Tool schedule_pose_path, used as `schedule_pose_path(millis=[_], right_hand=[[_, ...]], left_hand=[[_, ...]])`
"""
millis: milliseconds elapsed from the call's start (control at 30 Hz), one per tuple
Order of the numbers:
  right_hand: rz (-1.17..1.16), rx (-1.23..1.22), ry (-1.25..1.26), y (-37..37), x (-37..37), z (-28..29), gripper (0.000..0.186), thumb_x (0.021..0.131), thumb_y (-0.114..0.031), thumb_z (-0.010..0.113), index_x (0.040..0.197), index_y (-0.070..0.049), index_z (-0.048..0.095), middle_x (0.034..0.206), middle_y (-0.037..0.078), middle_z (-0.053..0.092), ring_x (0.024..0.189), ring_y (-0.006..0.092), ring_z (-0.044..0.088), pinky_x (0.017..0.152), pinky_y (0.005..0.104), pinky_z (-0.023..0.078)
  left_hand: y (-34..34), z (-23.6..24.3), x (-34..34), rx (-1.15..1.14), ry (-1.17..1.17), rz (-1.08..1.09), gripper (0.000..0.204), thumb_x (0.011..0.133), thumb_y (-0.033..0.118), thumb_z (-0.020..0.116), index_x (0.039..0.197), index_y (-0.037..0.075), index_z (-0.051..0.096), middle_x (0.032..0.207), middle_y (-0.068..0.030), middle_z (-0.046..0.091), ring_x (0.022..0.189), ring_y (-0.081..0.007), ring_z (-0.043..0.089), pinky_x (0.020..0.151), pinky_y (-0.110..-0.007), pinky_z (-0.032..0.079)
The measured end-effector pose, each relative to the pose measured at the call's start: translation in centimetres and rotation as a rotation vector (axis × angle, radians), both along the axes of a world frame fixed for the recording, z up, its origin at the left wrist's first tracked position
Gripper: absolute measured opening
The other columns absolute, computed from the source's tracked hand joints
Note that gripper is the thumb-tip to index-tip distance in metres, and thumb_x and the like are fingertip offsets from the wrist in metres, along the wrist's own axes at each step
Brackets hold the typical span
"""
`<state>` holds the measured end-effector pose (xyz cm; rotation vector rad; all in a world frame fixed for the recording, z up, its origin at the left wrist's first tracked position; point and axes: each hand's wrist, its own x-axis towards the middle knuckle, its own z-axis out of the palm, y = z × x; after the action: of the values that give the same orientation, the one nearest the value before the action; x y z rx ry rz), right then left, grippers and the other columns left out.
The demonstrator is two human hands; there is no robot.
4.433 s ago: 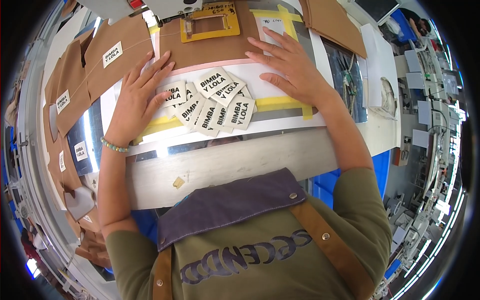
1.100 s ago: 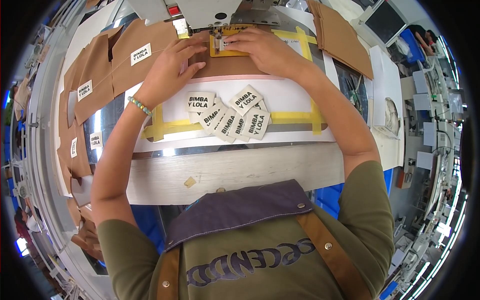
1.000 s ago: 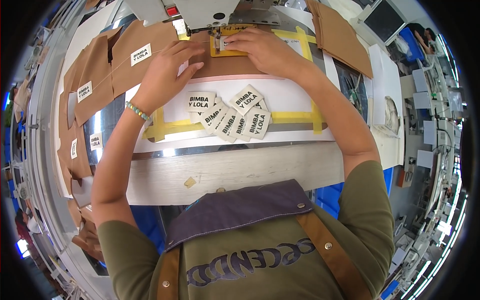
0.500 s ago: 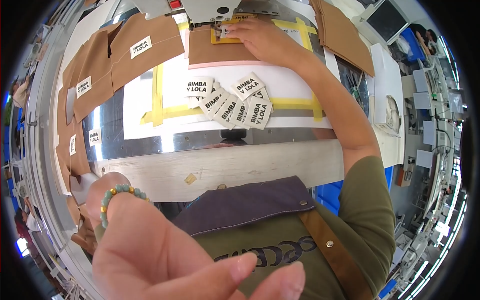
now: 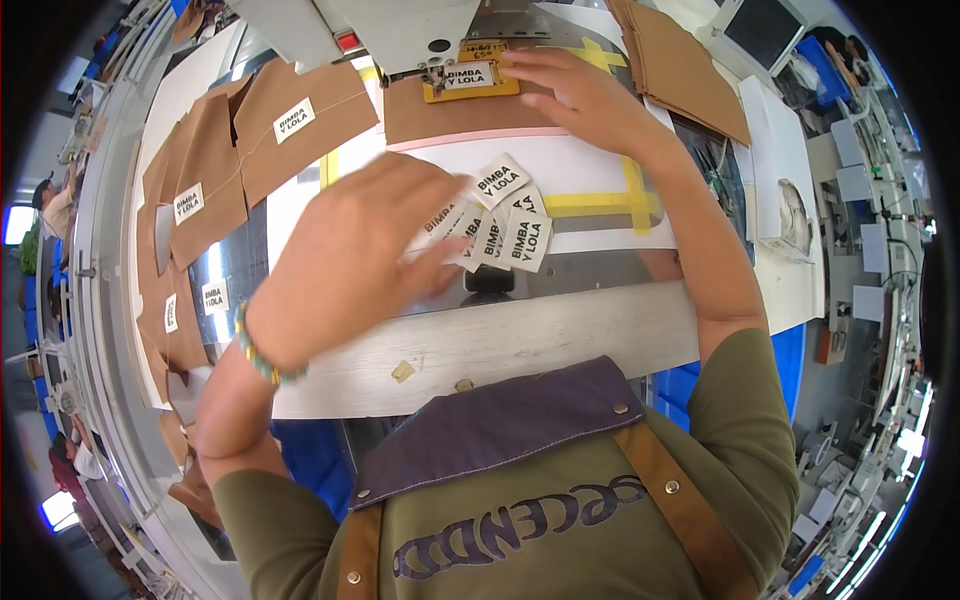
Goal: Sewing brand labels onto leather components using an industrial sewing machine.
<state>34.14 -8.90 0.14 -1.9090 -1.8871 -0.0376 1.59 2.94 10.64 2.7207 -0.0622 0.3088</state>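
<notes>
My left hand, slightly blurred, stretches over a pile of white fabric labels with dark lettering. Its fingers and thumb are apart, with nothing visible between them. Farther off, my right hand lies open, fingertips at the right edge of a yellow template frame. Inside that frame a single white label rests on a flat brown panel with a pink edge. The sewing machine head stands directly over the panel, its presser foot at the frame's left side.
Brown panels with labels overlap along the left side. More brown panels are stacked at the far right. Yellow tape marks the white work sheet. A screen and a white box stand to the right.
My left hand has swung from close below the camera out over the label pile. My right hand has shifted right off the template, uncovering the label in it.
</notes>
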Motion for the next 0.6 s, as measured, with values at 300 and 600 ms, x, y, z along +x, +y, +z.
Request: schedule_pose_path(millis=[300, 600], right_hand=[[-0.235, 0.316, 0.025, -1.9, 6.0, -1.3, 0.026, 0.108, -0.016, 0.064, 0.129, -0.009, 0.077, 0.147, 0.005, 0.069, 0.140, 0.0274, 0.060, 0.118, 0.0405, 0.047], [-0.227, 0.408, 0.001, -1.7, 6.7, -1.7, 0.022, 0.106, -0.017, 0.066, 0.122, -0.009, 0.080, 0.138, 0.007, 0.074, 0.132, 0.0287, 0.065, 0.114, 0.0418, 0.050]], left_hand=[[9.1, -9.0, 3.8, 0.223, 0.014, 0.193, 0.053, 0.105, 0.031, 0.070, 0.152, 0.007, 0.062, 0.162, -0.0122, 0.056, 0.158, -0.0412, 0.038, 0.127, -0.053, 0.038], [10.4, -10.8, 6.4, 0.151, -0.086, 0.143, 0.046, 0.106, 0.027, 0.067, 0.148, 0.007, 0.066, 0.160, -0.0092, 0.058, 0.151, -0.0431, 0.041, 0.129, -0.051, 0.034]])
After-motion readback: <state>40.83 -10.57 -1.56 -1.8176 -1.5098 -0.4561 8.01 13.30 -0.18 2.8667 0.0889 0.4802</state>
